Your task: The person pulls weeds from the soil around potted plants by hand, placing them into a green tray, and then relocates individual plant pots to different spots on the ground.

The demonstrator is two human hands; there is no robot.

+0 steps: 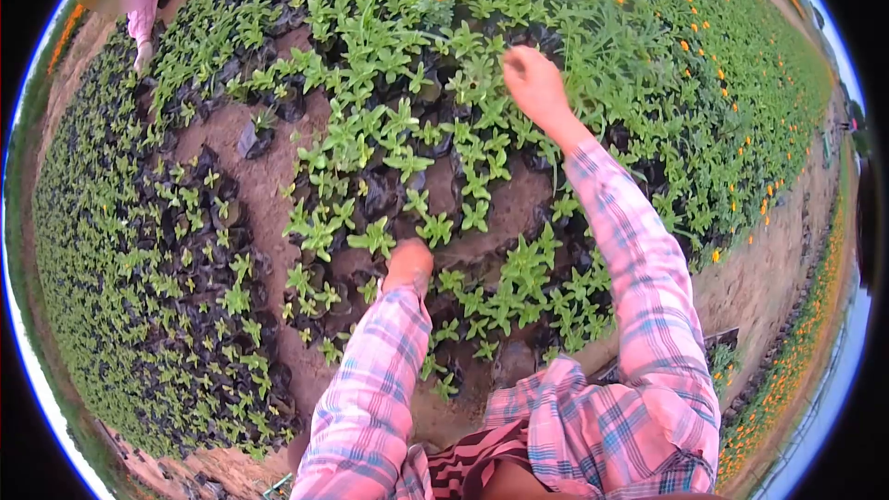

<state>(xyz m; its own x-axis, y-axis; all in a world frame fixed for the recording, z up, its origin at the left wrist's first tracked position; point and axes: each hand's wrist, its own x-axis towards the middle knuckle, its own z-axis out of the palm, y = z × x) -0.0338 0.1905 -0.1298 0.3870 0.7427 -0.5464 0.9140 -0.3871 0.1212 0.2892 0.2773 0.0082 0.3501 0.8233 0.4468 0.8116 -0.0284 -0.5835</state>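
Observation:
I look down on a nursery bed of small green seedlings [398,139] in black plastic bags. My right hand [532,81] reaches far forward into the plants, its fingers curled among the leaves; what it holds, if anything, is hidden. My left hand [409,264] is down low near me, pressed among the bags by a seedling [375,239], with the fingers hidden under the leaves. Both arms wear pink plaid sleeves.
Bare soil patches [269,194] break up the rows. Orange-flowered plants [704,28] fill the far right. A dense block of bagged seedlings [148,296] lies at left. Another person in pink [139,0] crouches at the top left. A dirt path [769,268] runs along the right.

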